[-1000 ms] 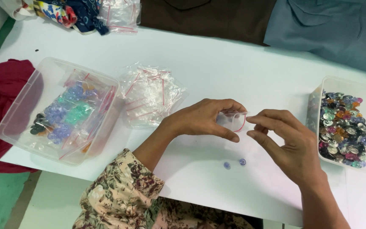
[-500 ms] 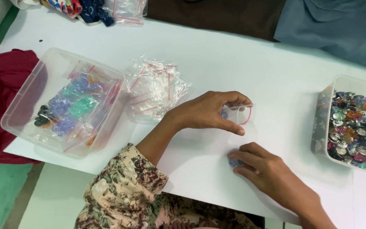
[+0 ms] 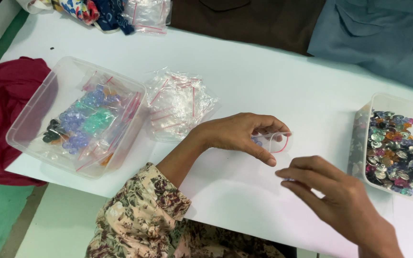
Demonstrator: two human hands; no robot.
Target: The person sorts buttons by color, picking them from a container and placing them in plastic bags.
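My left hand (image 3: pixel 237 134) holds a small clear zip bag (image 3: pixel 277 142) with a red seal line, its mouth facing right, with a few bluish beads inside. Just below and to the right of the bag, my right hand (image 3: pixel 335 196) hovers over the white table (image 3: pixel 264 71) with its fingertips pinched together near the bag's mouth. Whatever small thing they pinch is too tiny to make out.
A clear tub (image 3: pixel 29 124) at the left holds filled bags of coloured beads. A pile of empty zip bags (image 3: pixel 178 102) lies beside it. A tub (image 3: pixel 378 102) of mixed coloured buttons stands at the right edge. Cloth lies along the far edge and at the left.
My right hand went from the bag down to the loose blue beads on the table, then rose back toward the bag's mouth. The left hand kept the bag almost still.
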